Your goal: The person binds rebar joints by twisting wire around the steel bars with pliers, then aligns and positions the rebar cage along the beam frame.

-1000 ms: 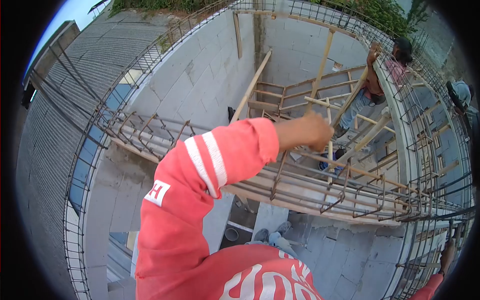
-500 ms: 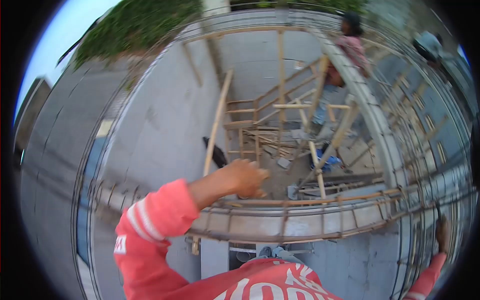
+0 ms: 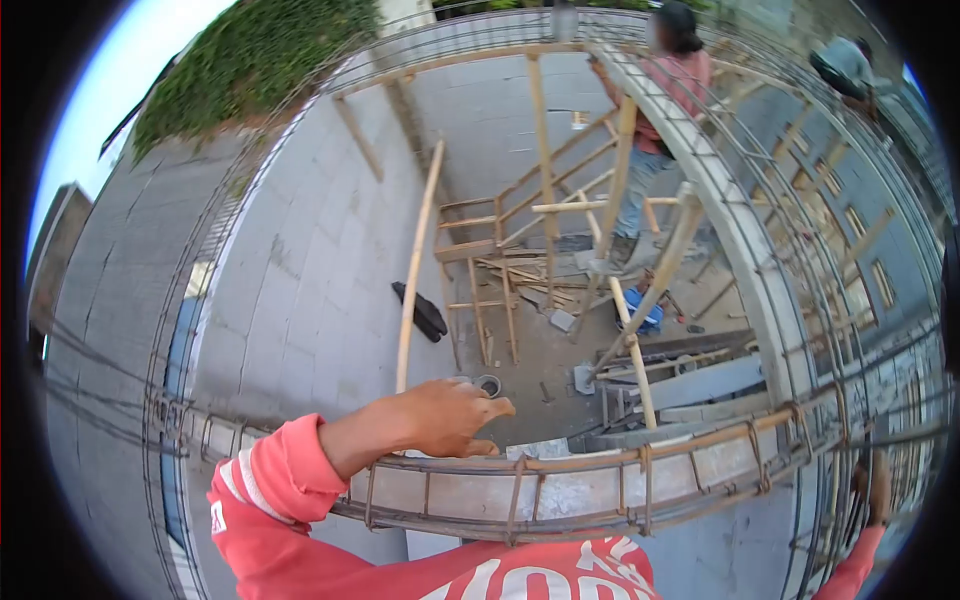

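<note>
My left hand [image 3: 447, 418] is just above the rebar cage [image 3: 560, 466] in front of me. Its index finger and thumb point right and are apart, with nothing visible between them. The cage is made of long rusty bars with tied stirrups, along the wall top. At the far right, my right hand [image 3: 878, 487] is beside upright and crossing reinforcing bars [image 3: 835, 480]. It is small and dark there, and its fingers are partly hidden, so its grip is unclear.
Below are block walls [image 3: 290, 260], a leaning wooden pole [image 3: 420, 260], timber props [image 3: 660, 265], loose planks [image 3: 530, 275] and a blue bucket [image 3: 645, 312]. A person in a pink shirt [image 3: 675, 90] stands beyond the concrete beam [image 3: 725, 190]. Another person [image 3: 848, 65] is at upper right.
My left hand has moved down and left, and its index finger and thumb now show apart. My right hand has dropped slightly. The view has shifted, and the person in pink has turned.
</note>
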